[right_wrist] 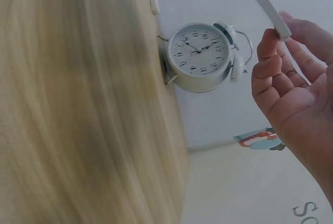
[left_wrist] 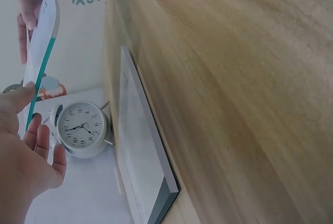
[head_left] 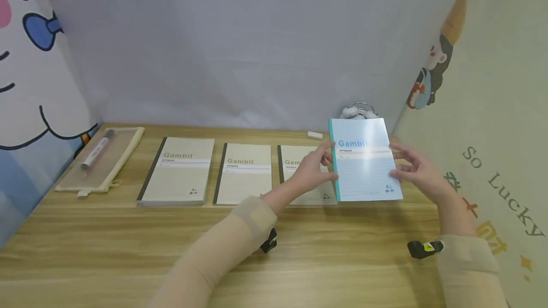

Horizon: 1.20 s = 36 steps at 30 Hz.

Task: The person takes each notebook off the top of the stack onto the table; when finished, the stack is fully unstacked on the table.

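Both hands hold a light-blue notebook [head_left: 364, 170] with a teal spine, raised above the table at the right. My left hand [head_left: 314, 168] pinches its spine edge between thumb and fingers, as the left wrist view also shows for the left hand [left_wrist: 31, 151]. The opposite edge is pinched by my right hand [head_left: 417, 170]; in the right wrist view the right hand [right_wrist: 296, 73] has thumb and fingers on the notebook's edge [right_wrist: 268, 8]. Under my left forearm and hand lies a partly covered cream notebook [head_left: 306, 198] with a black spine.
Two more cream notebooks lie leftward: a middle one [head_left: 243, 175] and a thicker-looking one [head_left: 181, 170]. A mesh pouch [head_left: 124, 156] with a marker [head_left: 98, 151] is at far left. A white eraser [head_left: 315, 135] and an alarm clock [right_wrist: 197, 52] stand near the back wall.
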### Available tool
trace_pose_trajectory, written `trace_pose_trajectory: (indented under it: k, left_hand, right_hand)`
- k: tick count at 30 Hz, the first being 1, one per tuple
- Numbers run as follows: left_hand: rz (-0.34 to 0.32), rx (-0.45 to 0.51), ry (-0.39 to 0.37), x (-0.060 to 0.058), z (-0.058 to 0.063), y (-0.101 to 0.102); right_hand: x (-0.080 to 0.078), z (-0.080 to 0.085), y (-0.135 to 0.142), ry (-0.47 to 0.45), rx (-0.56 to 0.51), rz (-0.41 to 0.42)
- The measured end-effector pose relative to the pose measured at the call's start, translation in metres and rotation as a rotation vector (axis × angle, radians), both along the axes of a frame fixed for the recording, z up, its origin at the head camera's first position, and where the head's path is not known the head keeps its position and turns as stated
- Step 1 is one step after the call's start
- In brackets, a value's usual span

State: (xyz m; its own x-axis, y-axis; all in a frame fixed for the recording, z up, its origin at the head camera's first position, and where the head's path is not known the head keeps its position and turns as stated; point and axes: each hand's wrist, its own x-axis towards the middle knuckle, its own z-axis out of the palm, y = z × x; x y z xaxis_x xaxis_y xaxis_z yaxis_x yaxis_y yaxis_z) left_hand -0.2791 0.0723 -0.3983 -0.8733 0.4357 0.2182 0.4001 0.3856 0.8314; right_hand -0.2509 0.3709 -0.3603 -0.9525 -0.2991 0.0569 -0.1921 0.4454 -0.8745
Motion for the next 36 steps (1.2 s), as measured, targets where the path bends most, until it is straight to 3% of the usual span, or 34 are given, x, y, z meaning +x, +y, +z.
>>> trace_pose_trajectory:
  k: [7,18,22,29,36]
  left_hand:
    - [-0.025,-0.116,0.006,-0.003,-0.012,0.009]
    - [0.040,-0.384,-0.021,-0.004,-0.029,0.022]
    - [0.052,-0.473,-0.008,-0.004,-0.032,0.028]
    - [0.024,-0.531,0.029,0.002,-0.031,0.037]
    - [0.017,-0.648,0.075,0.005,-0.038,0.045]
  right_hand:
    - [-0.004,-0.022,0.013,-0.031,0.118,0.006]
    - [-0.012,-0.042,0.019,-0.063,0.241,0.036]
    - [-0.013,-0.047,0.021,-0.075,0.291,0.032]
    - [-0.015,-0.054,0.027,-0.108,0.333,0.023]
    - [-0.017,-0.062,0.032,-0.173,0.387,0.005]
